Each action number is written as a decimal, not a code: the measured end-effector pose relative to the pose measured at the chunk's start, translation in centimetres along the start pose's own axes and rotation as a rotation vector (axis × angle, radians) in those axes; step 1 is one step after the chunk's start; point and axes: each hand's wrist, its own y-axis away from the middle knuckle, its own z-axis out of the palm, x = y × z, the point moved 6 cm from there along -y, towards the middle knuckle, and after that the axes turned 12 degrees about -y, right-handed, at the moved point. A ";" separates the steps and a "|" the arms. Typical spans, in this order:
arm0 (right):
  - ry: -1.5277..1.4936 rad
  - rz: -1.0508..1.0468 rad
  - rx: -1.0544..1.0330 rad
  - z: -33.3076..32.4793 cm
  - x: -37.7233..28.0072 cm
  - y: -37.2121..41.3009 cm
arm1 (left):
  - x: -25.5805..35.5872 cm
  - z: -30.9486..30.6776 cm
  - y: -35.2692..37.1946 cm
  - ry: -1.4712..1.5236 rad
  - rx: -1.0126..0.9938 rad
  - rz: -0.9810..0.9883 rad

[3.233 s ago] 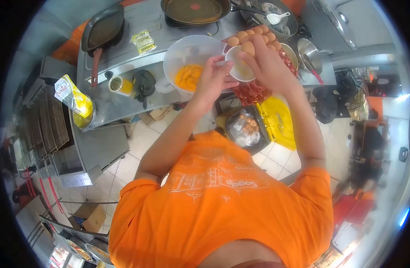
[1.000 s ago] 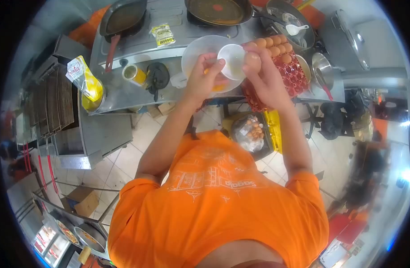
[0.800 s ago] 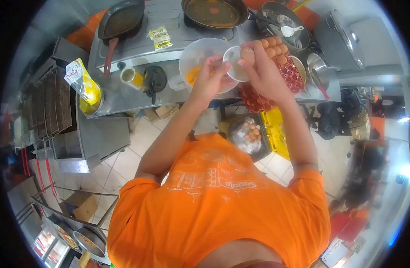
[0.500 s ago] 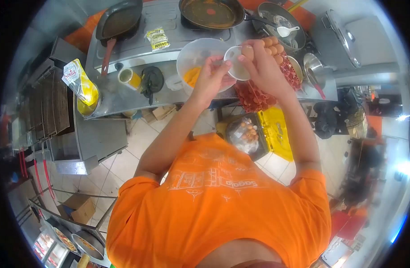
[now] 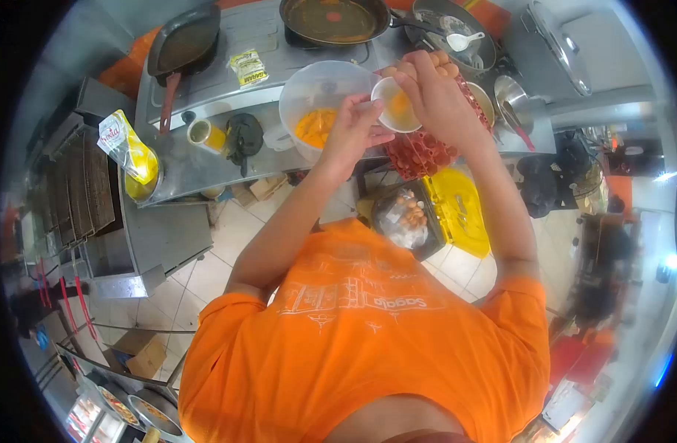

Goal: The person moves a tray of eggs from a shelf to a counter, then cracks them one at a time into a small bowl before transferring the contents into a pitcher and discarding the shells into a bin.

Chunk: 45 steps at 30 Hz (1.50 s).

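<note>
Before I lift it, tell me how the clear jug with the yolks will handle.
The jug looks like translucent plastic, so it may flex slightly under a grip. The yolks pool loosely inside, so they'd likely slosh if tilted. Its handle juts from one side, so lifting there could tip it.

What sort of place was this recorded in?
Likely a commercial kitchen: a stove with a round frying pan on it, a red egg tray, and a plastic jug holding egg yolks.
</note>
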 end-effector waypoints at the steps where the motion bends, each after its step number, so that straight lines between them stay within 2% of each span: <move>1: 0.050 0.023 -0.014 -0.2 -0.2 -0.1 | -0.2 0.2 -0.1 -0.002 -0.006 -0.004; 6: 0.182 0.039 0.022 -1.9 -0.8 0.4 | -0.9 1.3 0.0 -0.007 -0.031 -0.063; 9: 0.050 0.036 0.005 -2.3 -1.1 1.3 | -0.9 1.9 -0.1 0.046 -0.070 -0.052; 11: -0.056 -0.107 0.004 -2.7 -1.4 2.6 | -1.0 1.8 -0.2 0.057 -0.055 -0.063; 12: -0.056 -0.098 0.002 -2.9 -0.8 3.5 | -0.9 1.7 -0.3 0.069 -0.037 -0.061; 15: -0.165 0.064 0.043 -3.6 1.9 8.5 | -0.3 0.8 -0.5 0.151 -0.028 -0.020; 17: -0.522 0.498 0.005 -2.8 4.9 13.5 | 0.8 -0.4 -0.1 0.163 -0.003 -0.041; 19: -0.358 0.762 -0.189 -1.7 8.9 19.2 | 2.2 -2.0 0.3 0.191 0.030 0.033; 21: -0.239 0.601 -0.055 0.4 12.8 24.4 | 3.1 -4.0 0.7 0.164 0.078 0.077; 22: -0.240 0.588 -0.057 0.1 14.0 25.8 | 3.8 -5.3 0.8 0.062 0.135 0.114; 24: 0.334 0.601 -0.316 -0.3 16.2 27.7 | 4.9 -7.6 1.1 -0.098 0.249 0.153; 25: 0.329 0.596 -0.308 -0.9 15.7 25.4 | 5.3 -8.3 1.1 -0.107 0.249 0.160; 27: 0.065 0.945 -0.331 -1.8 15.2 19.0 | 6.3 -9.8 1.5 -0.281 0.330 0.216; 29: 0.086 0.564 0.042 -1.5 14.4 12.8 | 6.7 -10.4 1.4 -0.406 0.374 0.200; 31: 0.120 0.358 0.253 0.4 13.7 7.4 | 7.7 -10.0 1.9 -0.686 0.441 0.248; 32: 0.211 0.332 0.279 1.7 14.9 5.5 | 7.4 -9.7 1.9 -0.690 0.436 0.252; 34: 0.299 0.293 0.306 3.9 16.7 4.1 | 7.1 -8.8 1.8 -0.787 0.398 0.382; 35: 0.337 0.374 0.297 4.7 17.8 3.7 | 7.0 -8.9 1.8 -0.788 0.409 0.394; 36: 0.375 0.451 0.285 5.2 18.4 3.0 | 7.3 -8.4 2.1 -0.916 0.421 0.456; 37: 0.373 0.432 0.282 5.3 18.6 2.6 | 7.5 -7.9 2.4 -1.041 0.436 0.512; 41: 0.297 0.385 0.284 3.5 17.7 3.6 | 6.9 -8.3 2.8 -1.048 0.465 0.494; 43: -0.586 0.347 0.610 1.9 16.9 4.8 | 7.3 -8.6 3.2 -1.022 0.488 0.509; 44: -0.589 0.340 0.588 1.6 15.4 5.1 | 7.3 -8.8 3.4 -1.003 0.490 0.522; 45: -0.645 0.438 0.453 1.9 13.0 5.4 | 7.1 -8.9 3.3 -0.998 0.504 0.514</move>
